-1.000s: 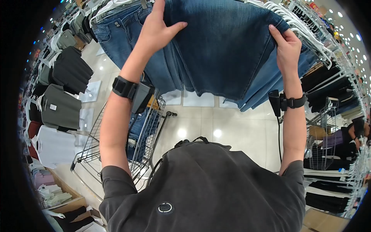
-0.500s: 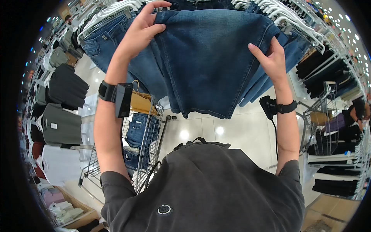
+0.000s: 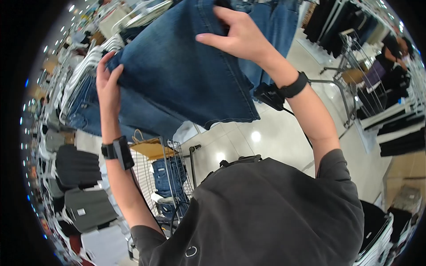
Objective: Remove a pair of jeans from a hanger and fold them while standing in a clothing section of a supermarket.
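A pair of dark blue jeans (image 3: pixel 177 75) hangs stretched between my two hands, in front of the clothes rack. My left hand (image 3: pixel 109 84) pinches its upper left corner, thumb on the near side. At the upper right edge, my right hand (image 3: pixel 242 37) grips the denim with the thumb in front and the other fingers partly hidden behind. The cloth slants, its right side higher, and the hem hangs free above the floor. Lighter blue jeans (image 3: pixel 270 26) hang on the rack behind it.
White hangers (image 3: pixel 91 62) crowd the rack at left. A wire cart (image 3: pixel 177 164) with folded jeans (image 3: pixel 168 177) and a tan paper bag (image 3: pixel 153 148) stands below my left forearm. Another cart (image 3: pixel 359 66) and a person (image 3: pixel 390 62) are at right. Dark shirts (image 3: pixel 77 166) hang at far left.
My view has turned. The jeans have swung from level to slanted, with my right hand now higher and my left hand lower. Both hands keep their hold.
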A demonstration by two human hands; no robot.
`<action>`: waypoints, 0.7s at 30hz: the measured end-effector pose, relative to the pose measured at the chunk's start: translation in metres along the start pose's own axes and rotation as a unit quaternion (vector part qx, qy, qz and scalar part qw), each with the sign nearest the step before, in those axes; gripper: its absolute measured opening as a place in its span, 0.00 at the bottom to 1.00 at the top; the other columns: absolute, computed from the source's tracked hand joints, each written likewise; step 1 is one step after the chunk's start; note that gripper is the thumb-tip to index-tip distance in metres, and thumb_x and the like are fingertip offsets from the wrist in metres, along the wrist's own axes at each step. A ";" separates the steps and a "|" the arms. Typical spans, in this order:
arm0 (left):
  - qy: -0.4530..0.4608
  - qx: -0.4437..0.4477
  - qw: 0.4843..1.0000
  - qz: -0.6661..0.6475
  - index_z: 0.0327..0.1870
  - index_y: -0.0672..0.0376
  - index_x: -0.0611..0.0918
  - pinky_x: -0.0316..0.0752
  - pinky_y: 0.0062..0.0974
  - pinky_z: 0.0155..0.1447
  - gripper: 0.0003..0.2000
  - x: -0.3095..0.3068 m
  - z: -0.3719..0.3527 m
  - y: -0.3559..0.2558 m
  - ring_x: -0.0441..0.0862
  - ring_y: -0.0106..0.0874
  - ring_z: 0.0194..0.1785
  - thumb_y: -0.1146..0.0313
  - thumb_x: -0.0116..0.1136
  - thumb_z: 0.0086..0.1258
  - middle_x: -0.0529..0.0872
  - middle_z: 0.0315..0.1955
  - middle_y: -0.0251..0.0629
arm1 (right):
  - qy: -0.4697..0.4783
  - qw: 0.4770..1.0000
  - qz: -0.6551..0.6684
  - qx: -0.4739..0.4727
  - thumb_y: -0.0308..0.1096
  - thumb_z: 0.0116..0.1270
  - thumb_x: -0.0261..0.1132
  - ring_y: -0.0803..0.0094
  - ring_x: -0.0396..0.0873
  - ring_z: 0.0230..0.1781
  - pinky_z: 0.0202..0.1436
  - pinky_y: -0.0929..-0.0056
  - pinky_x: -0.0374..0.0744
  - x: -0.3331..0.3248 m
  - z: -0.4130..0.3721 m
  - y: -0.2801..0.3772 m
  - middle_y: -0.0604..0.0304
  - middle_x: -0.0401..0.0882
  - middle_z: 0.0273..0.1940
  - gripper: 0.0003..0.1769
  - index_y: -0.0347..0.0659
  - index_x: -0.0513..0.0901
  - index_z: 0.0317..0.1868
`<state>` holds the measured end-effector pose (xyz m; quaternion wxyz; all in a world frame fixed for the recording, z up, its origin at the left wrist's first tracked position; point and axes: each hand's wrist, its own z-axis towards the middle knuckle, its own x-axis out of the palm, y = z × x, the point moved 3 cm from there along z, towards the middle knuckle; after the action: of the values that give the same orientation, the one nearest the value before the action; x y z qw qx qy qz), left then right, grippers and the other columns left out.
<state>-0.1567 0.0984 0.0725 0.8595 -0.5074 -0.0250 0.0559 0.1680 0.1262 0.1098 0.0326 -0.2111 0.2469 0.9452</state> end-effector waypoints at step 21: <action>0.030 -0.093 0.989 -0.113 0.57 0.63 0.69 0.74 0.18 0.51 0.22 0.057 -0.025 0.038 0.80 0.23 0.44 0.89 0.47 0.60 0.83 0.40 0.37 | -0.229 0.897 0.272 0.265 0.28 0.64 0.66 0.84 0.74 0.33 0.36 0.81 0.73 0.010 -0.081 -0.071 0.66 0.81 0.36 0.06 0.34 0.80 0.37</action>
<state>-0.1002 0.1018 0.0260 0.8098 -0.5804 -0.0620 -0.0596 0.2014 0.1490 0.0100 -0.1156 0.1026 0.5214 0.8392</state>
